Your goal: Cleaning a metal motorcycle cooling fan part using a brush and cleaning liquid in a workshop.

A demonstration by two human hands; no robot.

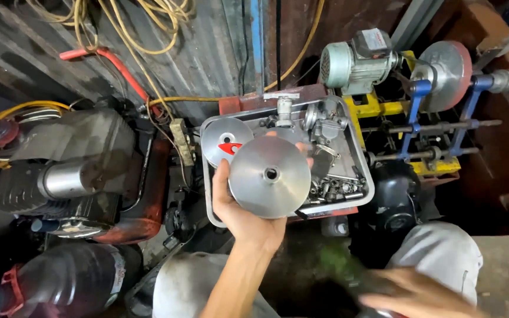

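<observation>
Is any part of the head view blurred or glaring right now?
Head view: right hand at bottom is motion-blurred; left hand and its metal pulley disc are sharp, with soft sheen on the disc; corners fall into deep shadow.

Bare forearms, no sleeves — pale grey trousers (437, 250)

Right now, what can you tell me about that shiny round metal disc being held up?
The metal disc is round, silvery and smooth, slightly cone-shaped, with a small raised hub and a hole at its middle. It looks like machined steel or aluminium, clean and bright. The left hand grips its lower left edge, its face turned to the camera. It hangs above a metal tray of small parts, partly covering it.
</observation>
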